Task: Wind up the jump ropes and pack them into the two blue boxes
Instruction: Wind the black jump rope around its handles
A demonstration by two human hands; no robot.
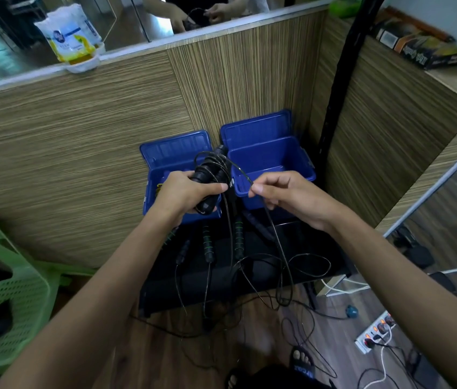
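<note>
While the left hand [186,193] grips a pair of black handles [207,182] with several turns of thin cord already looped about them, the right hand [283,192] pinches the free run of that cord [242,171] between thumb and fingertip, just off to the side — so this looks like mid-wind on one jump rope, not the packing step yet. From the pinch the cord drops down past the front of the dark surface [319,248] and trails in loose loops toward the wooden floor [165,355], so by my reading there is a good deal of slack left to take in. Two blue boxes stand open at the back of the surface against the wood-grain wall: the left box [160,167] sits partly behind the left hand with something yellow showing at its near edge, and the right box [272,161] shows only blue inside. More ropes wait on the surface below the hands — green-ringed handles [207,242] and another [239,234] lying side by side, cords tangled over the edge. The next move, I'd judge, calls for carrying the pinched cord round the handles again, keeping tension so the earlier turns don't slip, and watching that the trailing loops don't snag the other ropes.
</note>
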